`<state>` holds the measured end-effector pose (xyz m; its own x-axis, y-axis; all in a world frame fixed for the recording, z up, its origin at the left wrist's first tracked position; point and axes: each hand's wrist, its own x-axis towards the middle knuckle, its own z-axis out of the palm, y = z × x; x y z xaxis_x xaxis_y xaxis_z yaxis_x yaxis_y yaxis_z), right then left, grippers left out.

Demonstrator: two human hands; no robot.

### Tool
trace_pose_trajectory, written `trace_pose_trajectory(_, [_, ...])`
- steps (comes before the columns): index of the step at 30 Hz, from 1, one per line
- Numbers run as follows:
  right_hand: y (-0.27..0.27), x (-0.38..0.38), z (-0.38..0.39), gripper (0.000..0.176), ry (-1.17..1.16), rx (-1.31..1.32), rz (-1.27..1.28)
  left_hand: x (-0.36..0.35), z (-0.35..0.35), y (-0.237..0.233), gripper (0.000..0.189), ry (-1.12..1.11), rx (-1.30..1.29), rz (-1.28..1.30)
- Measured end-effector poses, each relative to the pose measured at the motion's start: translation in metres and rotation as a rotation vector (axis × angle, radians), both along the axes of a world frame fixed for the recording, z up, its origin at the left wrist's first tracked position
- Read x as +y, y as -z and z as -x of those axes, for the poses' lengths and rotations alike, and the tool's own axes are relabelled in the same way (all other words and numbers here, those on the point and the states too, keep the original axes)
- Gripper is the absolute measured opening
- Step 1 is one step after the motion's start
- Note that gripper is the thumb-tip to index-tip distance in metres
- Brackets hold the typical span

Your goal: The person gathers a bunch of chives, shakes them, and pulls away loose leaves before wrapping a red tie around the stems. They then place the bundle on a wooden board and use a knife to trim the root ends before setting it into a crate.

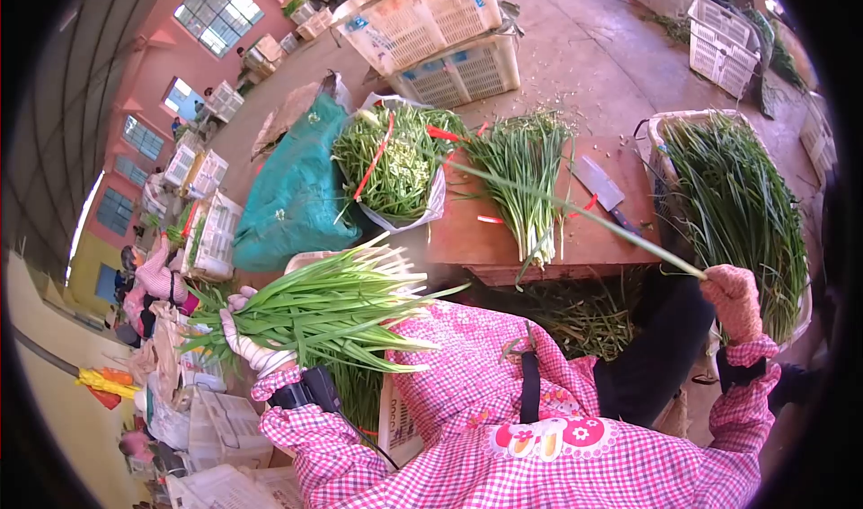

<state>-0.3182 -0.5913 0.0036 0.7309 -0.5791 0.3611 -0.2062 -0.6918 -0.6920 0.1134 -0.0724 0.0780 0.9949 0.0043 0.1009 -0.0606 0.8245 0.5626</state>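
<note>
My left hand (pixel 256 334), in a pale glove, is closed round the leafy end of a large bunch of green stalks (pixel 333 307), whose pale ends point right. Out to the right, my right hand (pixel 733 300) grips the end of one long thin stalk (pixel 584 212) that stretches up and left over the board. On the reddish board (pixel 620 253) lie another bunch of green stalks (pixel 526 172), a knife (pixel 602 188) with a dark handle, and red ties (pixel 584 206).
A crate heaped with long greens (pixel 742 212) stands right of the board. Left of it are a bag of cut greens (pixel 395 163) and a teal sack (pixel 301 190). Stacked white crates (pixel 463 64) stand behind. Another person (pixel 153 280) is at far left.
</note>
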Motion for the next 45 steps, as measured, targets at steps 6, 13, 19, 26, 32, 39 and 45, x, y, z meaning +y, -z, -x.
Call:
trace_pose_trajectory(6, [-0.004, 0.02, -0.022, 0.012, -0.184, 0.267, 0.262, -0.018, 0.024, -0.011, 0.013, -0.056, -0.086, -0.122])
trace_pose_trajectory(13, [0.033, 0.015, -0.041, 0.02, -0.398, 0.854, 0.525, -0.002, 0.02, -0.019, 0.014, -0.081, 0.014, 0.03])
trace_pose_trajectory(19, [0.001, 0.048, -0.069, 0.032, -0.312, 0.569, 0.405, 0.007, -0.003, -0.004, 0.021, -0.004, -0.027, 0.027])
trace_pose_trajectory(26, [-0.026, 0.115, -0.128, 0.018, -0.567, -0.088, 0.094, -0.025, -0.009, 0.002, 0.038, 0.126, -0.02, 0.019])
trace_pose_trajectory(32, [-0.006, 0.158, -0.174, 0.022, -0.519, -0.075, 0.08, -0.074, 0.01, -0.002, 0.029, 0.221, -0.041, -0.046])
trace_pose_trajectory(39, [0.015, 0.159, -0.198, 0.028, -0.558, 0.026, -0.156, -0.109, 0.026, 0.002, 0.026, 0.334, -0.074, -0.154])
trace_pose_trajectory(45, [0.022, 0.147, -0.195, 0.026, -0.667, 0.111, -0.129, -0.13, 0.034, 0.001, 0.023, 0.355, -0.019, -0.112])
